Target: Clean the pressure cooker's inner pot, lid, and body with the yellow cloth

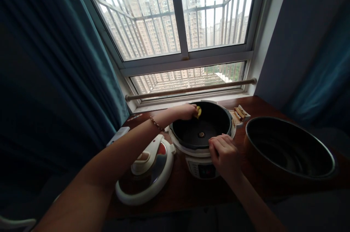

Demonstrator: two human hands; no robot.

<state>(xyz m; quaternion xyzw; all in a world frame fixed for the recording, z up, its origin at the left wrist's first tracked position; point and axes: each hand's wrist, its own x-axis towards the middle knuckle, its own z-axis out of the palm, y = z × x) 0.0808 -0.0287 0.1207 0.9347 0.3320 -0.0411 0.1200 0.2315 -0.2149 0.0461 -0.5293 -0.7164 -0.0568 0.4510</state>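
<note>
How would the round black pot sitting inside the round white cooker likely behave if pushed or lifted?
With its even, hard-looking rim, the round black pot likely stays stiff. Seated in the round white cooker, it probably won't roll if pushed. Its smooth inside might feel slippery.

blue curtain: left of window | rail: across window's lower part | high-rises: outside

My feed shows me a matt inner pot, smooth plastic lid rim, wood tabletop and cloth curtain.
</note>
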